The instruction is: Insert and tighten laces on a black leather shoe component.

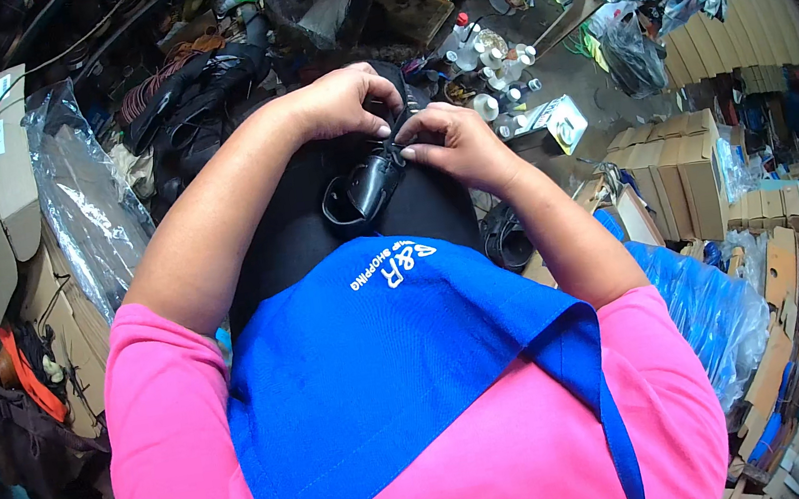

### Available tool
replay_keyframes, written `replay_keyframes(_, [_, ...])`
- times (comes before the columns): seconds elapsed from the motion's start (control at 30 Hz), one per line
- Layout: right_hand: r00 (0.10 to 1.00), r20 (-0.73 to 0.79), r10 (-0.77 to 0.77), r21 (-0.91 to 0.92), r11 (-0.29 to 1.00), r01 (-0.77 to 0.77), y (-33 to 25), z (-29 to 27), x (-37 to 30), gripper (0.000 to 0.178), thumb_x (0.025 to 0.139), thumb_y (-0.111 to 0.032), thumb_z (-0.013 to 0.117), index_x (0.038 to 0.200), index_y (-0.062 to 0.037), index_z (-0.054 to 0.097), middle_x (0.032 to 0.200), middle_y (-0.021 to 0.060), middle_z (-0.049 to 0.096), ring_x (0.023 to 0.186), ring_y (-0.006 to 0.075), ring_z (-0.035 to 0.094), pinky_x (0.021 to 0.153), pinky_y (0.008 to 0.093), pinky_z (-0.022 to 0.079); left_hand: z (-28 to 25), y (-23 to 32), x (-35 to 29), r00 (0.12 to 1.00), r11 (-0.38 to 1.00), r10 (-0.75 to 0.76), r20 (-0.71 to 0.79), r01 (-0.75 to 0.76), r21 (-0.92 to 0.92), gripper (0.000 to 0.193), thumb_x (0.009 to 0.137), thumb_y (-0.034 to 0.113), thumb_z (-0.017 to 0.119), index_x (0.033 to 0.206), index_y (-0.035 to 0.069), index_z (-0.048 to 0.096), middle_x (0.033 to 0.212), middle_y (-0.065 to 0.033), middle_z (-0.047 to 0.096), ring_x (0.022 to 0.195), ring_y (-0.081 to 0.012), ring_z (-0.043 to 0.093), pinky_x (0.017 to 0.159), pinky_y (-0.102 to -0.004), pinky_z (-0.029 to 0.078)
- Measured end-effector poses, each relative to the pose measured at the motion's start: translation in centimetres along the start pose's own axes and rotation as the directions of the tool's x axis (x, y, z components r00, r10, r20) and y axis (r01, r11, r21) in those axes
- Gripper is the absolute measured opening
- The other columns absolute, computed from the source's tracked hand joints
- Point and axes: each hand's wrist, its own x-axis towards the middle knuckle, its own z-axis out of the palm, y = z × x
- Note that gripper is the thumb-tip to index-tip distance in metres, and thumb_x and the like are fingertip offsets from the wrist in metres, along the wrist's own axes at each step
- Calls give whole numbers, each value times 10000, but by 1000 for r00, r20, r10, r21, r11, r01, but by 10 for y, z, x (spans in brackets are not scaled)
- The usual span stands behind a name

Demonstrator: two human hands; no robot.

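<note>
A black leather shoe [374, 190] lies on my dark-clad lap, its rounded open heel toward me. My left hand [347, 103] reaches it from the left, thumb and fingers closed in a pinch at the lacing part. From the right, my right hand [456, 144] pinches the same part, its thumb and forefinger pressed together. Fine detail between the fingertips, perhaps a lace, is too small to tell. The far end of the shoe is partly hidden by my hands. A blue apron [367, 385] covers my front, just below the shoe.
Several bottles [496, 60] and a rectangular can [557, 125] stand beyond my right hand. Cardboard boxes [676, 168] and blue plastic wrap [694, 302] are at the right. Dark straps and cords [188, 101] lie at the far left, near clear plastic sheeting [89, 189] and cardboard [15, 164].
</note>
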Motion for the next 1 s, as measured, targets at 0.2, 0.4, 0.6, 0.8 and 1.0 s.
replay_keyframes(0.2, [986, -40, -164, -290, 946, 146, 1, -5, -9, 212, 732, -124, 706, 938, -173, 705, 809, 83, 594, 784, 283, 598, 696, 387, 468, -5, 26, -60, 959, 914, -57, -277, 162, 373, 652, 635, 158, 804, 1240, 118, 562, 1234, -142, 492, 1092, -341, 553, 935, -394, 463])
replay_keyframes(0.4, [995, -24, -100, -311, 946, 88, -2, -1, -17, 255, 755, -124, 679, 993, -211, 705, 839, 62, 569, 811, 260, 575, 731, 387, 421, -1, 24, -84, 973, 844, -74, -218, 178, 507, 167, 762, 51, 639, 918, 25, 584, 1019, -153, 594, 953, -352, 594, 821, -418, 487])
replay_keyframes(0.6, [991, -52, -123, -384, 918, 94, -5, 4, -28, 317, 752, -101, 664, 1044, -218, 695, 837, 51, 556, 845, 236, 558, 765, 377, 383, -60, 18, -115, 662, 940, -195, -724, 337, 55, 180, 876, 174, 616, 965, 18, 607, 803, -130, 608, 771, -258, 601, 724, -317, 464])
replay_keyframes(0.8, [991, -62, -117, -464, 883, 76, -10, 6, -30, 331, 755, -101, 648, 1056, -230, 698, 856, 46, 558, 861, 228, 552, 783, 372, 364, -18, 25, -94, 910, 782, -87, -405, 315, 538, 285, 787, 184, 684, 1049, 72, 670, 1141, -131, 581, 1002, -312, 600, 880, -376, 487])
replay_keyframes(1.0, [984, -84, -156, -455, 885, 102, -5, 8, -34, 321, 750, -108, 654, 1043, -228, 705, 855, 36, 568, 862, 217, 563, 769, 375, 369, -4, 23, -83, 868, 883, -73, -492, 285, 372, 154, 886, 138, 568, 1000, 36, 542, 837, -194, 629, 831, -400, 607, 722, -437, 470])
